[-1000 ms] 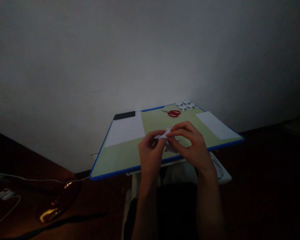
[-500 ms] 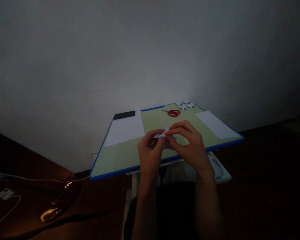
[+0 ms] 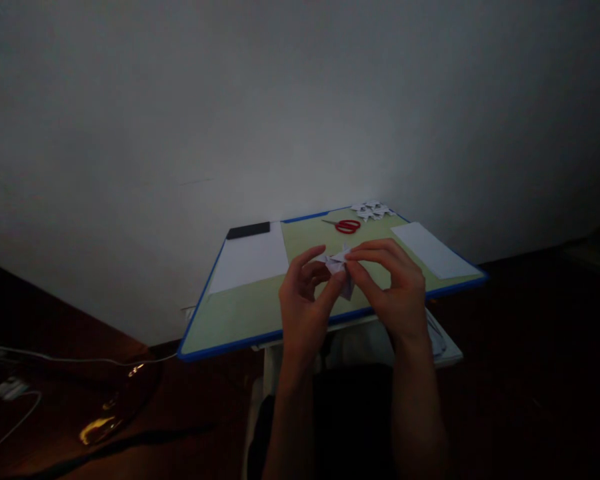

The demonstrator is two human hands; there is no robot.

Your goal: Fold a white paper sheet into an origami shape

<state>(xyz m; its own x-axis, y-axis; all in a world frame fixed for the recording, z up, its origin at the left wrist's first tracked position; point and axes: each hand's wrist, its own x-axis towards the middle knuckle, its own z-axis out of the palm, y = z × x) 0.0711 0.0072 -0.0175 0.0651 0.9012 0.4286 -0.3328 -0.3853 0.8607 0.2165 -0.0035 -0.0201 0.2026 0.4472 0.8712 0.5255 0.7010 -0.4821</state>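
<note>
A small piece of folded white paper point(image 3: 336, 264) with pointed corners is held up between my two hands, over the near part of the green board point(image 3: 240, 320). My left hand point(image 3: 307, 300) grips it from the left, thumb at its lower edge and the index finger raised beside it. From the right, my right hand point(image 3: 393, 287) pinches the paper's right side between thumb and fingertips. A flap of the paper hangs down between the hands. Part of it is hidden behind my fingers.
Red-handled scissors point(image 3: 347, 227) lie at the back of the board, near several folded white paper pieces point(image 3: 373, 211). White sheets point(image 3: 250, 263) rest at the left under a dark flat object point(image 3: 249, 230). More white paper point(image 3: 433, 250) lies at the right. A wall point(image 3: 300, 120) rises behind.
Both hands have shifted slightly right with the folded paper. My left index finger has lifted away from it, and more of the paper shows between the hands.
</note>
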